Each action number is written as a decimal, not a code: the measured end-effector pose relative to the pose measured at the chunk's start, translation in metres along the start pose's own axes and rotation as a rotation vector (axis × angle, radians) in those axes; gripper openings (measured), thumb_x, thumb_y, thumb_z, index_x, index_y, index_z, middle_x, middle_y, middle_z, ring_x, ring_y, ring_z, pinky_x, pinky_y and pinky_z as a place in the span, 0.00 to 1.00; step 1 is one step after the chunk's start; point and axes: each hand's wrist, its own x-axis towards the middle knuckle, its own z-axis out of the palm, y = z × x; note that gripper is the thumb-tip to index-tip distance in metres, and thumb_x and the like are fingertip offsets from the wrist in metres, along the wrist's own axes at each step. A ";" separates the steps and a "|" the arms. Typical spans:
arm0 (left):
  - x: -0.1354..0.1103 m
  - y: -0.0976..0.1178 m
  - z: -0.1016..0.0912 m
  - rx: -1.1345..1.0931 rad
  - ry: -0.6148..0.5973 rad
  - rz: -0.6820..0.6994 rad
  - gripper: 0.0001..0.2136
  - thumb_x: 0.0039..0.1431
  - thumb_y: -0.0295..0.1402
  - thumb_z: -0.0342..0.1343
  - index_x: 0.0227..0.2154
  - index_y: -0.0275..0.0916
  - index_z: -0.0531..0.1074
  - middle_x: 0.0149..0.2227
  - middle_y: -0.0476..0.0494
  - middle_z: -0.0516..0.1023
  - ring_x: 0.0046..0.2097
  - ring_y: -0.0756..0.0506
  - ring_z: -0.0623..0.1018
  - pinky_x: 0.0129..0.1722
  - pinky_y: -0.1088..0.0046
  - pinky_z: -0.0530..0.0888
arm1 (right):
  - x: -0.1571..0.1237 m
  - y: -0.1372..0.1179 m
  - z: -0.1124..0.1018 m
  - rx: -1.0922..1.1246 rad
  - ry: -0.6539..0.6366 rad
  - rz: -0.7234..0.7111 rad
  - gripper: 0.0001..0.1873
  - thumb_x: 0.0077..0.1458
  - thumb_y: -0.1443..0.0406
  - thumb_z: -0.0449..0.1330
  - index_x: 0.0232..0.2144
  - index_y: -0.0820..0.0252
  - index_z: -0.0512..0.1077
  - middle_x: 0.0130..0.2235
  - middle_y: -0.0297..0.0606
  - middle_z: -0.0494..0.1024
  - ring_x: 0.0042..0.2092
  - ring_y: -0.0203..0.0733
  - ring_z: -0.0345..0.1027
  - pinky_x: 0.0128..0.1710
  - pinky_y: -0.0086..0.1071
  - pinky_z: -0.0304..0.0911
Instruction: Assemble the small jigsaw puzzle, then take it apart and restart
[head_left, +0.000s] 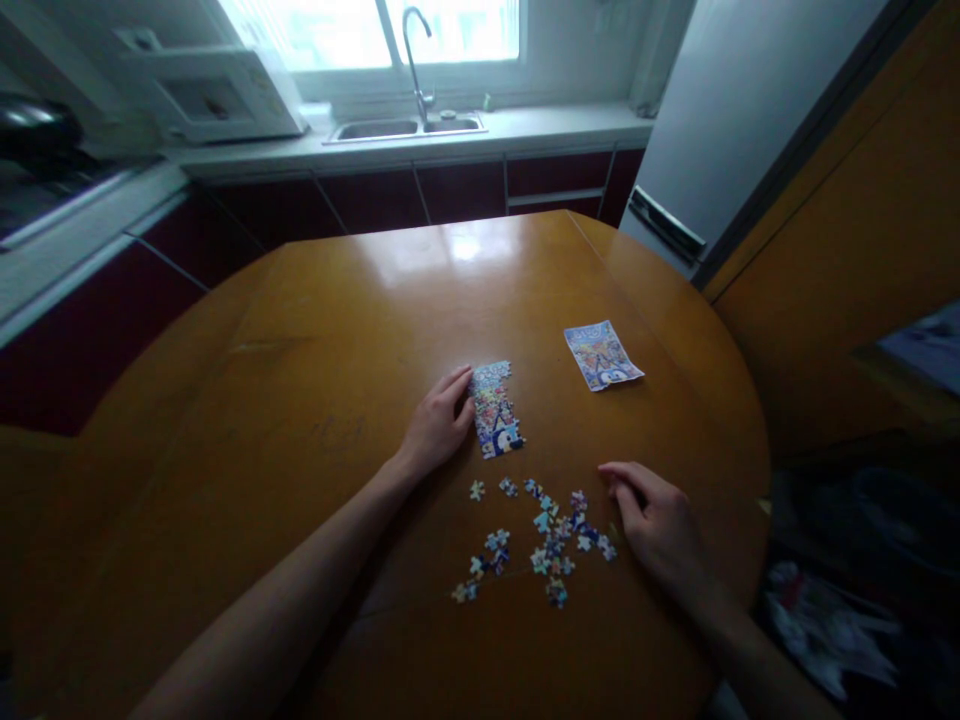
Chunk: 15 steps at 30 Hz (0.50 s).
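1. Nearest: loose pieces [553, 547], scattered in small clumps on the surface [337, 330], between the forearms. Some apart, some touching; too small to count.
2. Just right of the pieces: right hand [664, 520], resting on the surface or low over it, cannot tell which. Fingers loosely curled, thumb close to the index; touching or just short, cannot tell. No piece visible in the grasp. Most pieces to the left of these fingers and slightly nearer.
3. A little farther, to the left: left hand [437, 425]. Fingers stretched forward, thumb and index apart, tips against the left side of the puzzle [495, 405]; not clamped on it.
4. Immediately right of those left fingers: same puzzle, part-joined, flat near the middle. Long axis running near to far, far end leaning slightly left. Left side straight; right side ragged with knobs and notches. Much nearer to the left hand; well apart from the right, to its left and farther off.
5. Beyond, to the right: printed sheet [600, 350], clear of both hands.
6. Farthest: sink [367, 129] and tap [411, 60] below the window [465, 30].
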 end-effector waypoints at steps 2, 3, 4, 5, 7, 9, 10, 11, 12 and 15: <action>0.000 0.000 0.000 0.001 -0.001 0.002 0.22 0.66 0.34 0.49 0.61 0.36 0.68 0.65 0.37 0.68 0.66 0.39 0.69 0.68 0.54 0.64 | 0.001 -0.001 0.000 -0.005 -0.002 -0.003 0.14 0.62 0.64 0.52 0.40 0.54 0.78 0.43 0.41 0.83 0.44 0.49 0.78 0.45 0.41 0.71; 0.000 0.000 0.000 0.001 -0.001 0.001 0.22 0.66 0.34 0.49 0.61 0.35 0.68 0.65 0.37 0.68 0.65 0.39 0.69 0.68 0.54 0.64 | 0.001 -0.001 0.000 -0.007 -0.004 -0.004 0.14 0.62 0.64 0.52 0.40 0.54 0.78 0.43 0.41 0.83 0.44 0.49 0.78 0.45 0.40 0.71; 0.000 0.000 0.000 0.002 -0.002 0.000 0.22 0.66 0.34 0.49 0.61 0.35 0.68 0.65 0.36 0.68 0.66 0.39 0.69 0.68 0.55 0.64 | 0.001 0.000 0.001 -0.009 -0.006 -0.006 0.14 0.63 0.64 0.52 0.40 0.54 0.78 0.43 0.41 0.83 0.45 0.49 0.78 0.45 0.40 0.71; 0.000 0.000 0.000 0.003 -0.002 -0.002 0.23 0.66 0.34 0.48 0.61 0.34 0.68 0.65 0.36 0.68 0.66 0.39 0.69 0.68 0.55 0.64 | 0.002 0.000 0.001 -0.011 -0.008 -0.010 0.14 0.63 0.63 0.52 0.40 0.54 0.78 0.43 0.40 0.83 0.44 0.49 0.78 0.45 0.40 0.71; 0.000 0.000 0.000 0.002 -0.003 -0.004 0.23 0.66 0.34 0.48 0.61 0.32 0.68 0.65 0.35 0.68 0.65 0.39 0.69 0.68 0.55 0.64 | 0.003 0.001 0.002 -0.015 -0.010 -0.014 0.14 0.63 0.63 0.52 0.40 0.54 0.78 0.43 0.40 0.83 0.44 0.49 0.78 0.45 0.40 0.70; 0.000 0.000 -0.001 0.003 -0.006 -0.006 0.23 0.66 0.35 0.48 0.61 0.32 0.68 0.65 0.35 0.68 0.66 0.39 0.69 0.68 0.55 0.64 | 0.003 0.001 0.003 -0.016 -0.007 -0.011 0.13 0.63 0.63 0.52 0.40 0.54 0.78 0.44 0.40 0.83 0.45 0.49 0.78 0.46 0.40 0.70; 0.000 0.000 -0.001 0.005 -0.008 -0.007 0.23 0.66 0.35 0.48 0.61 0.32 0.69 0.65 0.35 0.68 0.66 0.38 0.69 0.68 0.56 0.64 | 0.003 0.001 0.003 -0.015 -0.007 -0.009 0.13 0.63 0.64 0.52 0.40 0.54 0.78 0.44 0.40 0.83 0.45 0.49 0.78 0.46 0.40 0.70; 0.000 0.000 -0.001 0.007 -0.009 -0.007 0.23 0.66 0.35 0.48 0.61 0.32 0.69 0.65 0.35 0.68 0.66 0.38 0.68 0.68 0.56 0.64 | 0.003 0.001 0.002 -0.014 -0.007 -0.005 0.13 0.62 0.64 0.52 0.40 0.54 0.78 0.44 0.40 0.83 0.45 0.49 0.78 0.46 0.40 0.70; 0.000 0.000 -0.001 0.009 -0.010 -0.006 0.23 0.66 0.35 0.48 0.61 0.33 0.68 0.65 0.36 0.68 0.66 0.38 0.68 0.68 0.56 0.64 | 0.004 0.000 0.002 -0.014 -0.007 -0.003 0.13 0.62 0.64 0.52 0.40 0.54 0.78 0.44 0.40 0.83 0.45 0.49 0.78 0.45 0.40 0.70; 0.000 -0.001 0.000 0.010 -0.008 -0.001 0.23 0.66 0.34 0.48 0.62 0.35 0.68 0.65 0.37 0.68 0.66 0.39 0.68 0.68 0.56 0.64 | 0.004 -0.003 0.001 -0.015 -0.014 0.001 0.13 0.61 0.65 0.52 0.40 0.54 0.78 0.43 0.40 0.83 0.45 0.49 0.78 0.45 0.40 0.70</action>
